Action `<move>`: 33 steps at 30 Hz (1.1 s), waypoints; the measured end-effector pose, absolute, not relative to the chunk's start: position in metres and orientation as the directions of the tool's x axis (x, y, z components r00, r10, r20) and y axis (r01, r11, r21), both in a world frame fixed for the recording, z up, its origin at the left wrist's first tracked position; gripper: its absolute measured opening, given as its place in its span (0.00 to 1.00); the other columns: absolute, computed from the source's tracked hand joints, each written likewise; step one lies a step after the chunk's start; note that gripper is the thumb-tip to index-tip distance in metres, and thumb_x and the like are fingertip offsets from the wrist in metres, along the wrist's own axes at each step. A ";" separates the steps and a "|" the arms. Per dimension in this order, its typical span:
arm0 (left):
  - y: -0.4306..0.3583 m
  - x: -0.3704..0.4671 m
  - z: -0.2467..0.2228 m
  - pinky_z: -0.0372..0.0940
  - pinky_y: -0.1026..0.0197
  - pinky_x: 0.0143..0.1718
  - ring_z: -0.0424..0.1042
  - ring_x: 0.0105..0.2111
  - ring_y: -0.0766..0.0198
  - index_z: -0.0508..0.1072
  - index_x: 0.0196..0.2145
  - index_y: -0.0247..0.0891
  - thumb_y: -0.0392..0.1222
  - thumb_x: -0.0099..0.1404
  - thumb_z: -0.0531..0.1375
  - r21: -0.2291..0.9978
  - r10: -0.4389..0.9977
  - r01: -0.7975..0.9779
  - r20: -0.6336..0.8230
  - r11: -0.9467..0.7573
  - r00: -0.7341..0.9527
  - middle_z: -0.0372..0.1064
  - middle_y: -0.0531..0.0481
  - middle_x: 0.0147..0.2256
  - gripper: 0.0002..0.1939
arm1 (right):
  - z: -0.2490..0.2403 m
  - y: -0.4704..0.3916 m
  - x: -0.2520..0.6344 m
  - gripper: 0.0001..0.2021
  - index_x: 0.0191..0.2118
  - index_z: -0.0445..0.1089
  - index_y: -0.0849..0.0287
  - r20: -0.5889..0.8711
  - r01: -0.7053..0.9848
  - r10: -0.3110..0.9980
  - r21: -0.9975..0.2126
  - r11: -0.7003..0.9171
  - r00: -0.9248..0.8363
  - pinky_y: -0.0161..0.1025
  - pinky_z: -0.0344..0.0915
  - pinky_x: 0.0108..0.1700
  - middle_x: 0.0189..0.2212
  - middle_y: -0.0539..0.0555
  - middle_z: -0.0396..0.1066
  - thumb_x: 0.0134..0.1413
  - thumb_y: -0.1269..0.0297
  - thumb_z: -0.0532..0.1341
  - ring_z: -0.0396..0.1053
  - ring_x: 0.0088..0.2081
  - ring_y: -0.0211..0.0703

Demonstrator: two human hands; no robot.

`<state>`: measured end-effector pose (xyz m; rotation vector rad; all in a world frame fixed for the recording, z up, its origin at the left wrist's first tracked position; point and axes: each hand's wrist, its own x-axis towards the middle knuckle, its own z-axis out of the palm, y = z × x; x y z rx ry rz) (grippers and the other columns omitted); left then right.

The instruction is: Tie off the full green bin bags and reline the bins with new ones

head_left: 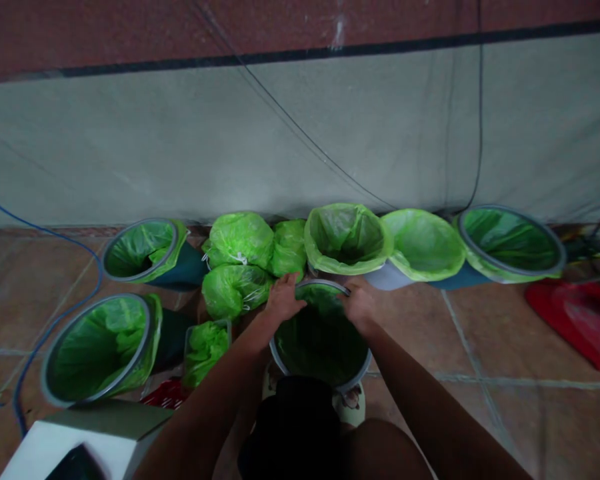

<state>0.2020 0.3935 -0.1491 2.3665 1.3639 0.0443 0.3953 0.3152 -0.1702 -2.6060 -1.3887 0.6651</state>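
Note:
A round bin [325,333] with a grey rim and a dark interior stands between my feet. On the upper left of its rim rests my left hand [285,298], fingers stretched out over the edge. My right hand [359,303] is closed around the upper right of the rim, its fingers partly hidden. Tied green bags [241,240] lie just beyond my left hand. Past my right hand stands a bin with a green liner [350,237] folded over its top.
More lined bins stand at the right [513,240] and left [100,347]. A small container of green bags [206,347], a white box [90,440], a blue hose [55,323] and a red object [577,320] lie around. A wall [180,147] runs behind.

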 end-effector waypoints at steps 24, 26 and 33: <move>0.420 0.259 -0.164 0.65 0.58 0.45 0.73 0.44 0.57 0.73 0.41 0.37 0.41 0.67 0.56 0.296 0.612 0.639 -0.187 -0.710 0.768 0.75 0.45 0.41 0.09 | -0.171 0.314 0.395 0.17 0.53 0.69 0.63 -0.248 0.843 0.904 -0.340 -0.418 0.349 0.37 0.64 0.45 0.40 0.61 0.76 0.63 0.65 0.51 0.73 0.43 0.47; 0.417 0.258 -0.165 0.65 0.58 0.45 0.73 0.44 0.57 0.73 0.41 0.38 0.41 0.66 0.56 0.285 0.629 0.651 -0.174 -0.704 0.757 0.75 0.46 0.41 0.09 | -0.173 0.314 0.394 0.17 0.51 0.70 0.63 -0.222 0.836 0.897 -0.330 -0.438 0.382 0.36 0.64 0.43 0.38 0.60 0.77 0.62 0.65 0.52 0.73 0.41 0.46; 0.408 0.260 -0.169 0.66 0.58 0.45 0.73 0.45 0.57 0.70 0.46 0.39 0.40 0.66 0.56 0.275 0.698 0.701 -0.126 -0.658 0.704 0.74 0.46 0.43 0.11 | -0.183 0.314 0.393 0.15 0.47 0.71 0.63 -0.089 0.806 0.883 -0.376 -0.457 0.460 0.35 0.64 0.40 0.37 0.61 0.77 0.58 0.64 0.55 0.73 0.39 0.46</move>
